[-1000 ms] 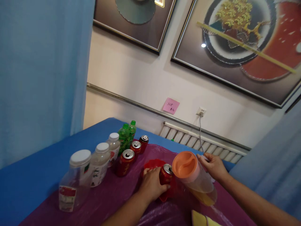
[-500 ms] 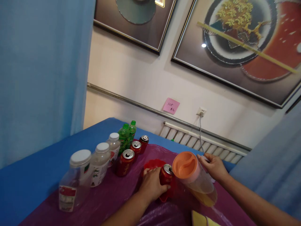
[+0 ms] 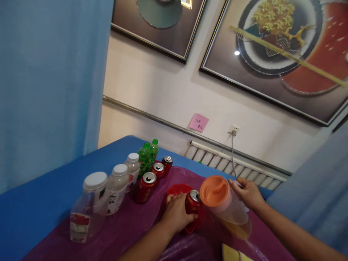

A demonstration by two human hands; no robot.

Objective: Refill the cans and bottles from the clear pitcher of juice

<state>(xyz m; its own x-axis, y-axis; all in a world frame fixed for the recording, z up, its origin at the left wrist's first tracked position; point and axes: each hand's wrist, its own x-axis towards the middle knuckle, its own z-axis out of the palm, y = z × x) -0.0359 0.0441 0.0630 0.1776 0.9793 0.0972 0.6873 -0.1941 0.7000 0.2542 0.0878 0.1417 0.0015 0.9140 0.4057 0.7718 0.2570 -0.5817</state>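
Observation:
My left hand (image 3: 176,214) is closed around a red drink can (image 3: 192,203), the thumb across its near side. The can stands upright over a red scalloped dish (image 3: 178,189), partly hidden by hand and can. With my right hand (image 3: 248,194) I grip the handle of a clear plastic pitcher (image 3: 236,219). Its orange lid (image 3: 214,191) faces me, close beside the can's top. The pitcher is tilted, with some yellowish liquid low inside. No stream between pitcher and can is visible.
Left of the dish stand red cans (image 3: 146,188), green bottles (image 3: 144,157) and white-capped clear bottles (image 3: 88,210). A yellow cloth-like item (image 3: 235,253) lies at the near edge of the purple plastic sheet (image 3: 127,228). Behind are a radiator (image 3: 209,159) and a blue curtain (image 3: 51,87).
The view has shifted very slightly. Both hands, the can and the pitcher hold nearly the same positions as before.

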